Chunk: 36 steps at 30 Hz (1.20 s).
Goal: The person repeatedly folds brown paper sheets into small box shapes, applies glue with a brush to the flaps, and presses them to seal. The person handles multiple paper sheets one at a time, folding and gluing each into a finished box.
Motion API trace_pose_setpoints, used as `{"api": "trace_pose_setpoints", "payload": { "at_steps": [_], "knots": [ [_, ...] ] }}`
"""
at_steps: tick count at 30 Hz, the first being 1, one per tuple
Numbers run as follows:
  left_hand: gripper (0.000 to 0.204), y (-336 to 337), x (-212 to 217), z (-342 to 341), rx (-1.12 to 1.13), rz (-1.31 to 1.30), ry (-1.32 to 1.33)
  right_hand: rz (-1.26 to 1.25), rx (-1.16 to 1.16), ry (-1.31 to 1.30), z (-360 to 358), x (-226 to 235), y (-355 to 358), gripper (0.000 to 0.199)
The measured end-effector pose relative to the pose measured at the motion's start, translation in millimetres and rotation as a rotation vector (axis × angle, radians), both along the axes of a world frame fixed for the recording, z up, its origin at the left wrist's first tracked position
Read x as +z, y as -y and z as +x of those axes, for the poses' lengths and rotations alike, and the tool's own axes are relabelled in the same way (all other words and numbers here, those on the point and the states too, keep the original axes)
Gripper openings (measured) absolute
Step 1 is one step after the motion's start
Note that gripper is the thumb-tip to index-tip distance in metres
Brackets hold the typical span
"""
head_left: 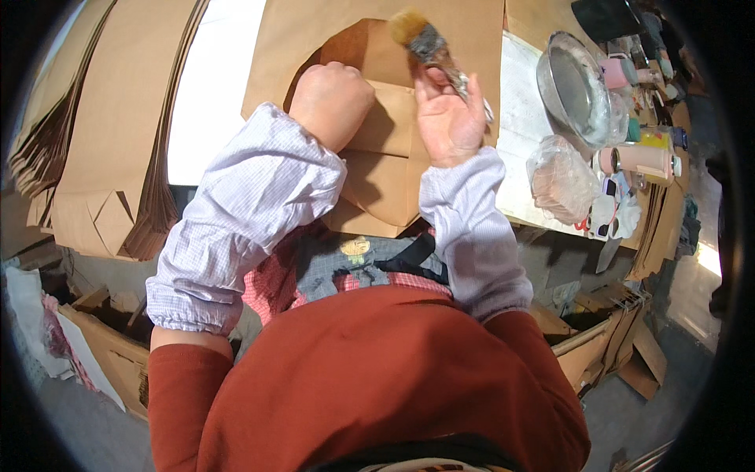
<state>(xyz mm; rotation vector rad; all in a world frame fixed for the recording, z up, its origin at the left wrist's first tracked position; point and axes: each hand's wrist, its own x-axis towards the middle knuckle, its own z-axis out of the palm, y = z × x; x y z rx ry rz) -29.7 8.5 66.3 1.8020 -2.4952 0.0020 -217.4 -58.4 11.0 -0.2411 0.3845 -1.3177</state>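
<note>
Brush (425, 44) clamped between the thumb and fingers of our right hand (451, 118), we rest our curled left hand (334, 98), well apart from it, over folded brown paper (387, 171) before us on the desk (515, 182); whether the left grips anything, we cannot tell. We have a metal basin (550, 88) to our right.
</note>
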Motion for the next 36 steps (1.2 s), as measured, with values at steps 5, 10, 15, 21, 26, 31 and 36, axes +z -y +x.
{"api": "trace_pose_setpoints", "payload": {
  "at_steps": [5, 10, 15, 21, 26, 31, 36],
  "knots": [
    [0.037, -28.4, -3.1, 38.7, -0.091, -0.313, -0.773, -0.019, 0.217, 0.150, -5.3, -22.9, -3.4, 0.043],
    [0.064, -24.5, -56.8, 65.5, 0.362, -0.111, -0.068, -0.071, 0.316, 0.134, -6.8, -15.5, -3.1, 0.043],
    [0.064, -28.0, -66.9, 36.5, 0.337, -0.176, -0.192, -0.080, 0.327, 0.099, -6.1, -20.5, -2.5, 0.040],
    [0.068, -88.5, -43.4, 16.9, 0.080, 0.136, -0.312, -0.083, 0.311, 0.000, -6.6, -21.0, -2.5, 0.040],
    [0.077, -79.2, -55.3, 93.2, 0.414, 0.089, -1.212, -0.091, 0.333, 0.021, -5.0, -18.3, -2.9, 0.040],
    [0.091, -84.1, -62.7, 109.2, 0.315, 0.101, -1.172, -0.077, 0.316, 0.009, -7.1, -19.5, -2.5, 0.041],
    [0.103, -77.5, -55.8, 108.9, 0.388, 0.115, -0.882, -0.146, 0.357, 0.005, -6.7, -19.6, -2.2, 0.038]
  ]
}}
